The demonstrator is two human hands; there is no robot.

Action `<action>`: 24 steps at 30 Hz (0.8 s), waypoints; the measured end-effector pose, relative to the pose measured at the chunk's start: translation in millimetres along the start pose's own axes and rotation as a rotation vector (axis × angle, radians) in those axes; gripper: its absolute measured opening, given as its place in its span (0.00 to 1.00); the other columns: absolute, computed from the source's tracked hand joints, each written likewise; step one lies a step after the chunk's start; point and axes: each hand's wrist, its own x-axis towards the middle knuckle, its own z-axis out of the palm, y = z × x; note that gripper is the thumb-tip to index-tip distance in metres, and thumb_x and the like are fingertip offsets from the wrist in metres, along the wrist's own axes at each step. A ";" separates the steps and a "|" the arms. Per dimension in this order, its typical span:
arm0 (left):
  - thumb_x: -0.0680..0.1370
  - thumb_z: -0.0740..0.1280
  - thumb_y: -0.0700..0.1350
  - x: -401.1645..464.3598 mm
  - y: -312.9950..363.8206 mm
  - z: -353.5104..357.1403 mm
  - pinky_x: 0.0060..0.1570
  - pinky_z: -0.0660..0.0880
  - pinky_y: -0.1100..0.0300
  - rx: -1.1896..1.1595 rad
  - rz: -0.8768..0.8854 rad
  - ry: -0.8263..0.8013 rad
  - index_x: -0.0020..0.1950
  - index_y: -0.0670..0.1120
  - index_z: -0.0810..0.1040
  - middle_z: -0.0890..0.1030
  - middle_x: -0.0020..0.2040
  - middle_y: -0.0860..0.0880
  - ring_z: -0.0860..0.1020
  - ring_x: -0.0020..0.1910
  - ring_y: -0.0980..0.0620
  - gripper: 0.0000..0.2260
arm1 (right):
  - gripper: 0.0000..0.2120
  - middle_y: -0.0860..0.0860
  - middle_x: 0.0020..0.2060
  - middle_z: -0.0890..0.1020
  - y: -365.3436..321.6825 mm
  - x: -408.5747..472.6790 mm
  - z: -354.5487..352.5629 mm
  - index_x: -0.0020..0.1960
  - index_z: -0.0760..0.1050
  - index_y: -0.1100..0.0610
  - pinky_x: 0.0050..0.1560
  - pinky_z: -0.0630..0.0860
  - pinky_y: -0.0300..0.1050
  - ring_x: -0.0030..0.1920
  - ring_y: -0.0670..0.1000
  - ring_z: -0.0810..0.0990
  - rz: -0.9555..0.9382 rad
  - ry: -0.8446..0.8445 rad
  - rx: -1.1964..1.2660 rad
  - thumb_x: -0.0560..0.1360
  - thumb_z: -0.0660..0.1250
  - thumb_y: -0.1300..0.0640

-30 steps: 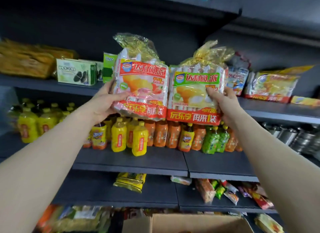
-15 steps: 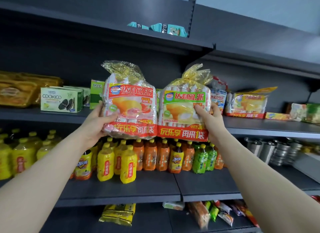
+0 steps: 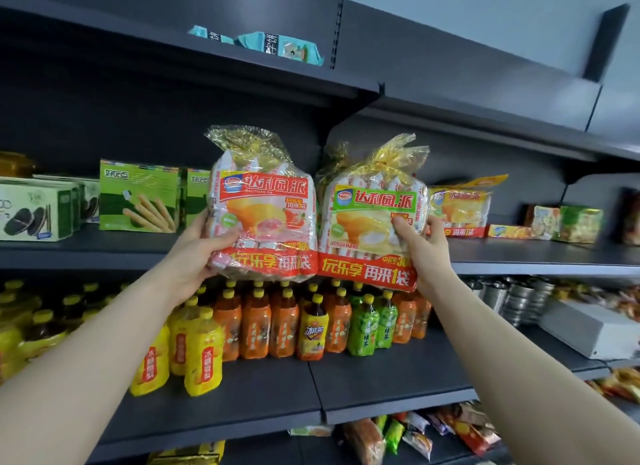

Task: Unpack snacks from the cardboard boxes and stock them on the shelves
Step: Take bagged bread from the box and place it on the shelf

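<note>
Two large clear bags of small cakes are held up side by side at the front edge of the middle dark shelf (image 3: pixel 519 258). My left hand (image 3: pixel 199 253) grips the red-labelled cake bag (image 3: pixel 266 205) by its lower left side. My right hand (image 3: pixel 420 245) grips the green-labelled cake bag (image 3: pixel 372 219) on its right side, thumb on the front. Both bags stand upright, touching each other, with gold twisted tops. Whether their bottoms rest on the shelf is hidden by the red bands. No cardboard box is in view.
Green biscuit boxes (image 3: pixel 138 198) stand left of the bags, and another cake bag (image 3: pixel 460 208) lies to the right. Rows of drink bottles (image 3: pixel 287 322) fill the shelf below. Teal packets (image 3: pixel 277 45) lie on the top shelf. Metal cups (image 3: pixel 512 298) and a white box (image 3: pixel 595 329) sit lower right.
My view has tilted upward, so the box below has dropped out of sight. Both hands have carried the two bags forward, closer to the middle shelf.
</note>
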 end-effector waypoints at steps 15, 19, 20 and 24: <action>0.65 0.77 0.49 154.3 -62.4 206.1 0.46 0.78 0.49 -0.062 0.067 0.106 0.58 0.61 0.72 0.86 0.52 0.54 0.85 0.50 0.51 0.25 | 0.35 0.50 0.53 0.83 1.8 254.3 -176.3 0.67 0.65 0.49 0.37 0.83 0.50 0.42 0.50 0.87 -0.071 0.090 -0.078 0.67 0.78 0.41; 0.66 0.77 0.47 182.1 -72.4 230.4 0.48 0.79 0.47 -0.048 0.093 0.161 0.60 0.61 0.72 0.85 0.53 0.53 0.84 0.52 0.50 0.26 | 0.38 0.51 0.52 0.83 12.7 322.2 -209.4 0.65 0.66 0.51 0.41 0.84 0.55 0.41 0.51 0.87 -0.043 0.032 -0.191 0.63 0.79 0.39; 0.66 0.77 0.47 186.7 -75.1 233.5 0.50 0.79 0.46 -0.048 0.091 0.172 0.64 0.59 0.72 0.85 0.54 0.51 0.84 0.52 0.49 0.29 | 0.37 0.52 0.52 0.84 20.1 334.2 -212.9 0.64 0.66 0.50 0.43 0.84 0.58 0.42 0.52 0.87 -0.024 0.001 -0.220 0.63 0.79 0.39; 0.67 0.75 0.43 192.6 -82.5 239.1 0.51 0.78 0.46 -0.035 0.084 0.196 0.72 0.53 0.69 0.84 0.57 0.48 0.84 0.54 0.46 0.34 | 0.33 0.54 0.55 0.83 60.1 366.1 -206.0 0.68 0.64 0.51 0.48 0.83 0.64 0.46 0.56 0.87 0.039 -0.132 -0.166 0.70 0.78 0.48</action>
